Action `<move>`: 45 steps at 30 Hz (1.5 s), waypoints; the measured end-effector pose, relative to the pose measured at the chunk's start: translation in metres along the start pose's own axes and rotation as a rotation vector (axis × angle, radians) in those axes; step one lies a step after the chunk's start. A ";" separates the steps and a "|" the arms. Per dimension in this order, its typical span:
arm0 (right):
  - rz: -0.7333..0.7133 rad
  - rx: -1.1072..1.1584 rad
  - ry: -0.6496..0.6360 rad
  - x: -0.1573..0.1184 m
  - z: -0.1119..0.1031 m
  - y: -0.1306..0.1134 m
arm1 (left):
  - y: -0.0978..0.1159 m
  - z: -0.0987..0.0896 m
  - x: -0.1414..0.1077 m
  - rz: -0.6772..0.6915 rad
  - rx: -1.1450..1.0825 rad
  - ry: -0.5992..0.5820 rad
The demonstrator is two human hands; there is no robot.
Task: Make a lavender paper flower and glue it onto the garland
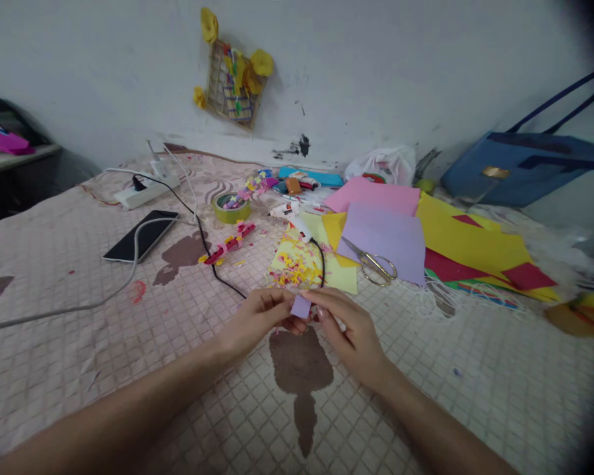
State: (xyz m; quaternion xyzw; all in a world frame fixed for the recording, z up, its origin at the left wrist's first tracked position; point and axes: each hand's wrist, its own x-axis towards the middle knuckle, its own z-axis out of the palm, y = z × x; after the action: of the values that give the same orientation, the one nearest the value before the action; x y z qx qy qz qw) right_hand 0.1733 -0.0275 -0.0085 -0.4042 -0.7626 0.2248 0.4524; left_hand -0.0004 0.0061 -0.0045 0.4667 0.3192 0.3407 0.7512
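Observation:
A small piece of purple paper point(301, 307) is held between my two hands, above the patterned cloth. My left hand point(264, 313) pinches its left side between thumb and fingers. At its upper right edge, the fingers of my right hand point(349, 330) are closed on the same piece. Just beyond my hands, yellow and pink paper scraps point(297, 267) lie on a pale yellow sheet point(346, 280). A white glue gun point(301, 227) with a black cord rests behind the scraps. Gold-handled scissors point(376, 264) lie on a larger purple sheet point(386, 231) to the right.
Left of my hands are a dark phone point(141, 236), a power strip point(151, 188), loose cables and a pink decorated stick point(228, 244). Tape point(231, 208) stands farther back. Coloured sheets point(475, 237), white string point(440, 297) and a blue bag point(519, 165) are at the right.

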 end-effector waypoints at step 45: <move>0.195 0.226 0.147 0.002 0.011 -0.004 | 0.002 0.005 -0.003 0.046 0.207 0.041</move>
State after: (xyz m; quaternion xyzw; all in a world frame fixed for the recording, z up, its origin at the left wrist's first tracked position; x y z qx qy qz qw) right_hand 0.1619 -0.0284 -0.0099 -0.4380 -0.6544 0.3219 0.5256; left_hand 0.0013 0.0025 -0.0006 0.5419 0.3572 0.3325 0.6843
